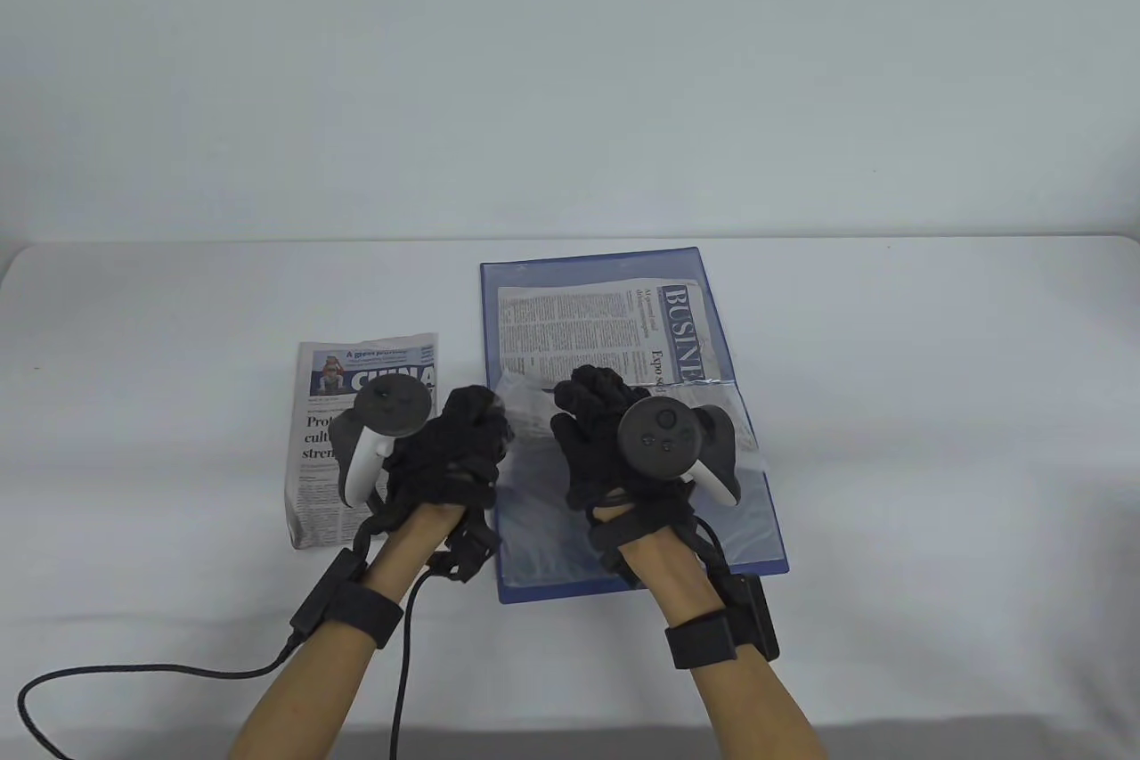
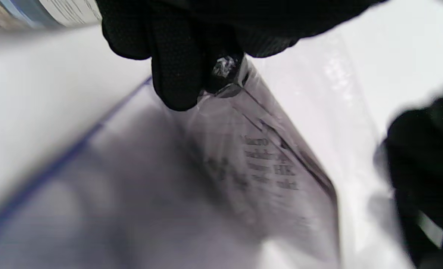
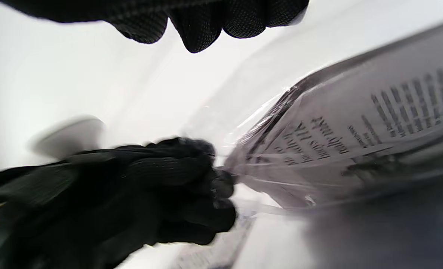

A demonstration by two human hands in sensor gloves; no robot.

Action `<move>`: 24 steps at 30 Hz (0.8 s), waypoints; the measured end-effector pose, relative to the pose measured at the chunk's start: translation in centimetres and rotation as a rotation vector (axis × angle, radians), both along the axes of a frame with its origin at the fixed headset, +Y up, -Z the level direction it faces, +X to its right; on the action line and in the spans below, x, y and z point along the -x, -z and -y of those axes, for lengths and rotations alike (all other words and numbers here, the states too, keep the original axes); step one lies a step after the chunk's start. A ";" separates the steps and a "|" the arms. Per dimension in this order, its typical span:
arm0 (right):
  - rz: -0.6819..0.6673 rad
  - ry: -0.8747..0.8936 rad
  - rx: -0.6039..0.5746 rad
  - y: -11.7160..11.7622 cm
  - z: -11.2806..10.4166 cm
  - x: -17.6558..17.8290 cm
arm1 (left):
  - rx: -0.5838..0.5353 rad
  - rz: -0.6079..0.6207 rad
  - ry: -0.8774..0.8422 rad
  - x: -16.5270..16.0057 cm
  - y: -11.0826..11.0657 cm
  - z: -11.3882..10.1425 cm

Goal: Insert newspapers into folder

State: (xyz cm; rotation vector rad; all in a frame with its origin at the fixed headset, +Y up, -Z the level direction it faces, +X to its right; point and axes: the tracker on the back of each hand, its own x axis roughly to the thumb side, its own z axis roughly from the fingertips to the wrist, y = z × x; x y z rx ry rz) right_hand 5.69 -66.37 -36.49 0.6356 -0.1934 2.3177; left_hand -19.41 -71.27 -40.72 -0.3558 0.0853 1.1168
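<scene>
A blue folder (image 1: 623,568) lies open on the white table, with a clear plastic sleeve (image 2: 266,157) on it. A "BUSINESS" newspaper (image 1: 588,323) lies on the folder's far half, its near end under the sleeve (image 3: 374,123). My left hand (image 1: 492,410) pinches the sleeve's left corner and lifts it; the fingers (image 2: 176,74) show this. My right hand (image 1: 592,390) is over the newspaper's near edge, its fingertips (image 3: 199,33) free above the sleeve, gripping nothing. A second folded newspaper, "CHINA" (image 1: 321,484), lies left of the folder.
The white table (image 1: 935,404) stretches on both sides of the folder. A black cable (image 1: 134,673) runs from my left wrist over the table's near left part. A pale wall stands behind.
</scene>
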 end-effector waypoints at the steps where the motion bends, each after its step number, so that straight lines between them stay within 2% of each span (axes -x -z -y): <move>1: -0.004 0.021 -0.031 -0.3 -0.4 -0.1 | 0.023 -0.019 -0.066 0.1 0.7 -0.3; 5: 0.033 0.159 -0.078 -0.9 -1.1 -0.9 | 0.069 -0.088 -0.162 0.4 3.6 -1.4; 7: 0.031 0.206 -0.059 -0.7 -1.1 -1.3 | 0.102 -0.109 -0.199 0.5 4.9 -1.4; 12: 0.023 0.216 -0.010 -0.1 -0.2 -1.7 | 0.199 -0.134 -0.394 0.7 7.0 0.6; 15: 0.012 0.228 0.023 0.4 0.3 -1.8 | 0.223 -0.081 -0.537 0.7 7.7 2.4; 18: 0.001 0.210 0.054 0.7 0.7 -1.6 | 0.200 -0.013 -0.601 0.8 7.5 3.6; 21: -0.041 0.132 0.140 1.0 1.5 -0.7 | 0.164 -0.024 -0.498 1.6 6.3 3.7; 22: -0.053 0.116 0.151 1.1 1.7 -0.4 | 0.141 -0.027 -0.461 1.9 5.9 3.6; 24: -0.093 0.052 0.193 1.3 2.4 0.4 | 0.022 0.016 -0.409 2.5 4.3 2.8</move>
